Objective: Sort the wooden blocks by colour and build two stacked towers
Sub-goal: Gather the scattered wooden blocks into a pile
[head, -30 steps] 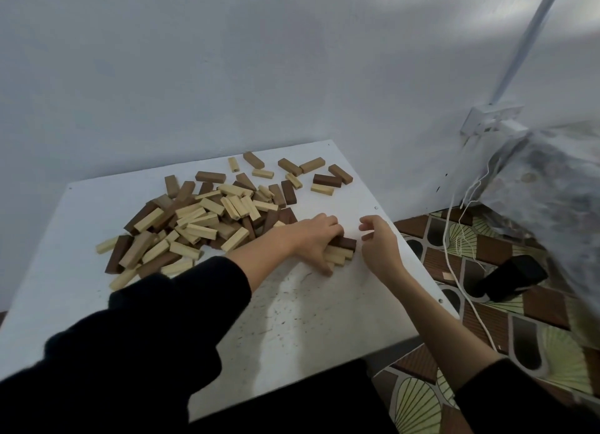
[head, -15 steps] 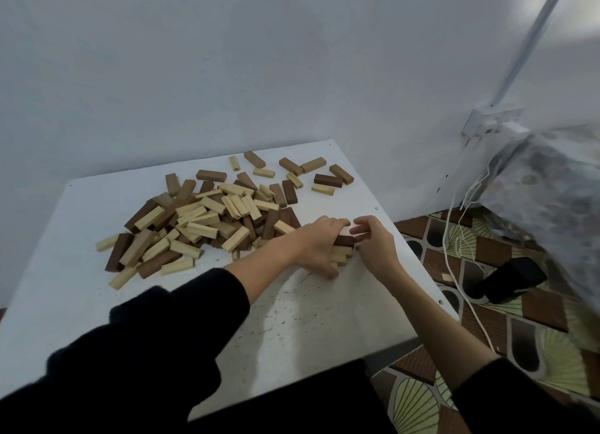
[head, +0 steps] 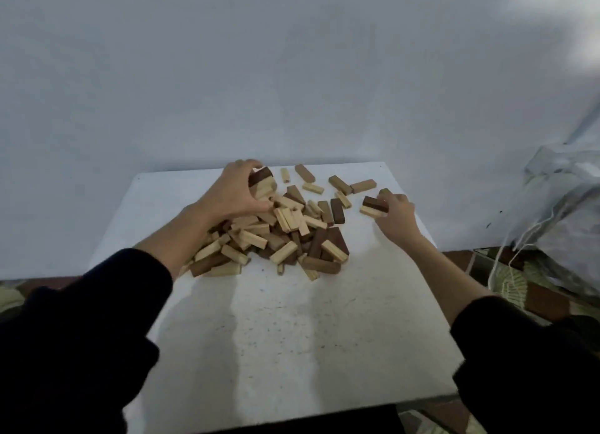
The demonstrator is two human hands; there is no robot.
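A loose heap of light and dark wooden blocks [head: 282,235] lies across the middle of the white table [head: 292,329]. Above the heap's far left part, my left hand [head: 233,191] is shut on a small bundle of blocks [head: 263,185], one dark on top and light ones below. My right hand [head: 397,217] is at the far right, its fingers closed on a dark block [head: 375,203] lying on a light block [head: 368,211]. Several single blocks [head: 339,184] are scattered near the table's back edge.
A plain wall rises right behind the table. To the right hangs a crumpled plastic sheet [head: 565,213] with white cables [head: 506,258] trailing down to the patterned floor [head: 519,290]. My dark sleeves fill the lower corners.
The view has swung to face the table squarely. Both hands left the small stack at the near right edge; the left went back over the heap with blocks, the right went to the far right blocks.
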